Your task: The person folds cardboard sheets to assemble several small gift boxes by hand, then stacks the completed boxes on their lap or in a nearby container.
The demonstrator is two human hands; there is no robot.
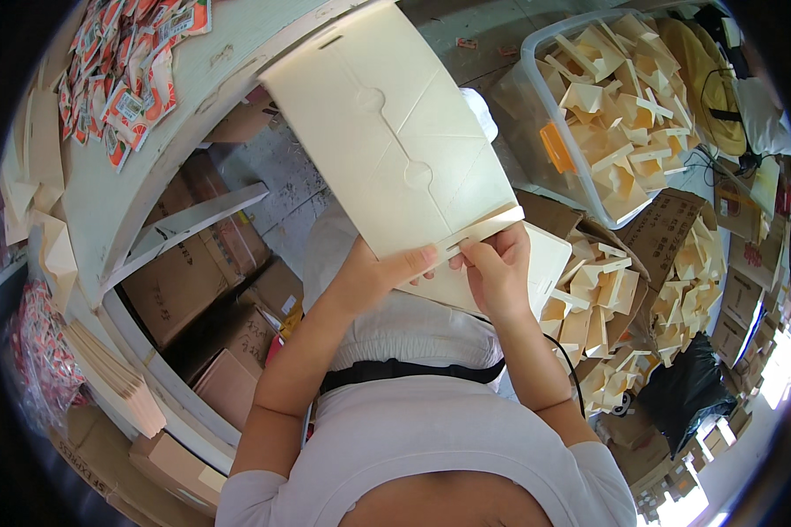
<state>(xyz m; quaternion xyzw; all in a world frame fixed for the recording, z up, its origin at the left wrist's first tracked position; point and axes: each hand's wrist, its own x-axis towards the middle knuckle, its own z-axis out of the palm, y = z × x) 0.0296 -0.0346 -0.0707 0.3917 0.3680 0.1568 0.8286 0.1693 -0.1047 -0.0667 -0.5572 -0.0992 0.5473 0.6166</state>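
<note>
A flat cream card sheet [402,145], with creases, two round cut shapes and a slot near its far end, is held up over my lap. Its near edge has a narrow folded flap. My left hand [395,270] grips the near left corner, thumb on top. With thumb and fingers, my right hand [498,263] pinches the folded flap at the near right. More flat cream card [547,263] lies on my lap beneath the hands, partly covered by the held sheet.
Small printed packets [138,99] lie heaped on the white table [227,62] at the left. A clear plastic bin [534,85] of folded cream card pieces stands at the right, beside cardboard boxes [656,230] holding similar pieces. A black bag [685,392] is lower right.
</note>
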